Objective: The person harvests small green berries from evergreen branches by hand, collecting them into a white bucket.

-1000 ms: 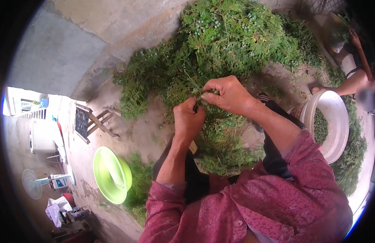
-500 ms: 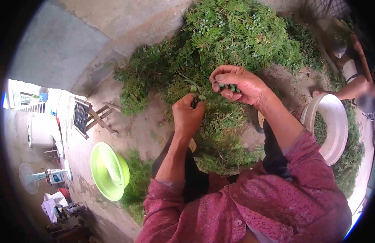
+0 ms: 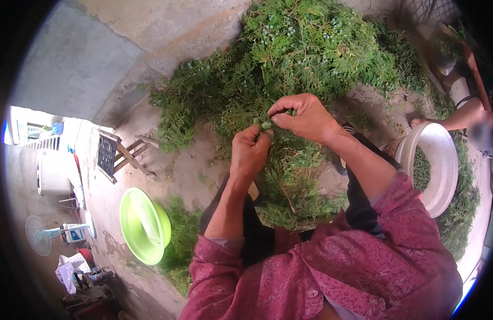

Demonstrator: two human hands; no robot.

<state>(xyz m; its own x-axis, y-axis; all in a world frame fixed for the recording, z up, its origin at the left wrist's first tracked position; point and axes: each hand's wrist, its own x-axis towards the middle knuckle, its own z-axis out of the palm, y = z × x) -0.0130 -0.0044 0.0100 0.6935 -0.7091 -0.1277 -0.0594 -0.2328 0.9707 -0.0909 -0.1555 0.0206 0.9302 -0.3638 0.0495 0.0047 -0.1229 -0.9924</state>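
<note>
Fingers of the left hand (image 3: 247, 153) are drawn narrow, thumb against forefinger, pinching a leafy sprig (image 3: 265, 126) held up between the two hands. Beside it, the right hand (image 3: 313, 121) brings thumb and forefinger close together at the sprig, with small green berries (image 3: 291, 112) in its curled fingers; whether the tips touch a berry, I cannot tell. Steady support close to the picking point should help — a light, precise pinch at each stalk, the palm cupped so nothing spills. Beyond the hands lies a heap of branches (image 3: 316, 48). Rightward, a white bucket (image 3: 448, 165) contains more berries — and a green basin (image 3: 165, 229) sits off to the left.
</note>
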